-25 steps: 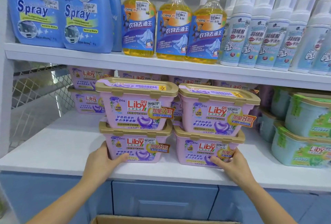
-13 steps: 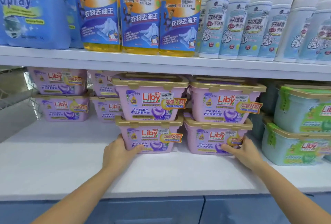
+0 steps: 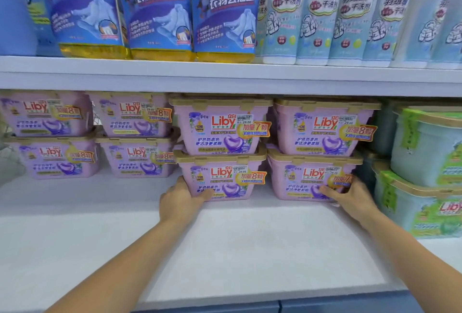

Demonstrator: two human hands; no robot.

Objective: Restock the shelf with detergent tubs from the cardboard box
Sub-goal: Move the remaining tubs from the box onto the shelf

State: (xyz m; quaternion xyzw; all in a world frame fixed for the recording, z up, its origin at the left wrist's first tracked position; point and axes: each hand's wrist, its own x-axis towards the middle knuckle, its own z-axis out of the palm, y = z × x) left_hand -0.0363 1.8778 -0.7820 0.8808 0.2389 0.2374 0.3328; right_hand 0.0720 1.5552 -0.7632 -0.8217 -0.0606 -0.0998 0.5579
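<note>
While two stacks of lilac Liby detergent tubs stand side by side on the white shelf [image 3: 237,250], the left hand [image 3: 180,200] grips the lower left corner of the bottom left tub [image 3: 220,177], and the right hand [image 3: 350,197] grasps the front right of the bottom right tub [image 3: 310,177]. Each carries a second tub with a tan lid, price sticker reading 29.00. Contents are hidden. Green Liby tubs [image 3: 422,200] sit just right; yellow bottles [image 3: 155,12] marked 6.00 stand above.
</note>
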